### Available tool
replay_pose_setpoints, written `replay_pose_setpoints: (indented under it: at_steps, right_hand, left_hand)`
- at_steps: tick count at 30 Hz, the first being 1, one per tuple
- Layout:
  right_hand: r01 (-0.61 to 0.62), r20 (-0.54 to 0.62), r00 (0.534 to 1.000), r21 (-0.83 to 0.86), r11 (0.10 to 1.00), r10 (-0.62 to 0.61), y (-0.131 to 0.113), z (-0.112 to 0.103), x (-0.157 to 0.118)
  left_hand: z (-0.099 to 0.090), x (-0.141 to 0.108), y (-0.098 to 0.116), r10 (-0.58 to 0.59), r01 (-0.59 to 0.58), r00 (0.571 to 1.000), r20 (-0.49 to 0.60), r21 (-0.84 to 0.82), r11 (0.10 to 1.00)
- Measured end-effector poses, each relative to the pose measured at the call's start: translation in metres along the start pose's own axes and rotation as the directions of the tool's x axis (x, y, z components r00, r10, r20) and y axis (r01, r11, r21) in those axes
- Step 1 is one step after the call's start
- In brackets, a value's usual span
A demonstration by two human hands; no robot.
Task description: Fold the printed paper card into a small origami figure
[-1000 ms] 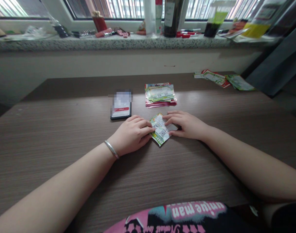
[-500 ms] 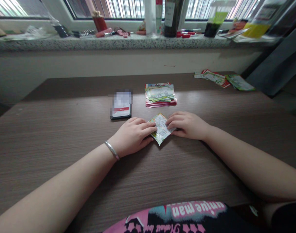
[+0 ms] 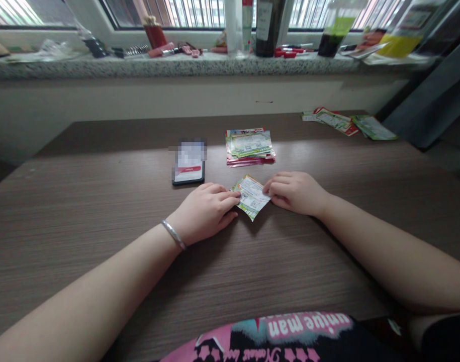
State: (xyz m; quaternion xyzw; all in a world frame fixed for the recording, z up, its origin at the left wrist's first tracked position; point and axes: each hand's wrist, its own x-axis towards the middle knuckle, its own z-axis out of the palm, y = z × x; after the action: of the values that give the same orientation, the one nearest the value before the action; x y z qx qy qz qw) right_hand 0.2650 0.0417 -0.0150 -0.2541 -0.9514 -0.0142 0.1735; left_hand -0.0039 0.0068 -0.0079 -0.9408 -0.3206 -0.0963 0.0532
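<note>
Printed packet [image 3: 253, 196] is already almost flat, but not on any stack. Around it I see left hand [image 3: 203, 211] at nine o'clock, open, fingertips on its edge; packet stack [image 3: 251, 146] at twelve; right hand [image 3: 300, 193] at three, curled at corner, grip I cannot tell.

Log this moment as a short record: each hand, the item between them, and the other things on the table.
Left hand: fingers on the packet's left side
Right hand: fingertips at its right corner; pinch unclear
Packet: printed, green and white, one corner towards the person
Phone: left of the stack, screen lit
Stack: similar packets, beyond the hands
Far right corner: loose packets
</note>
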Motion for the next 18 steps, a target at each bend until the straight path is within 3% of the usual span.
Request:
replay_pose_setpoints:
  at_steps: [4, 8, 14, 18]
  right_hand:
    - [-0.065, 0.053, 0.997, 0.120, 0.991, 0.059, -0.0003, -0.0018, 0.0013]
    - [-0.121, 0.044, 0.992, 0.122, 0.985, 0.116, 0.0007, -0.0005, 0.0021]
    - [0.052, 0.040, 0.997, 0.177, 0.983, -0.060, 0.0037, 0.0029, 0.0032]
    - [0.092, 0.028, 0.995, 0.170, 0.981, -0.098, 0.0010, 0.0028, 0.0040]
  left_hand:
    - [-0.0002, 0.0002, -0.0007, 0.019, -0.019, 1.000, -0.013, -0.015, 1.000]
    - [0.0011, -0.0006, -0.0015, 0.057, -0.057, 0.998, -0.011, -0.010, 0.998]
    - [0.0014, 0.0005, 0.0003, 0.026, -0.026, 1.000, -0.003, 0.009, 1.000]
    - [-0.0016, 0.0018, 0.0047, 0.019, -0.019, 1.000, -0.014, 0.024, 1.000]
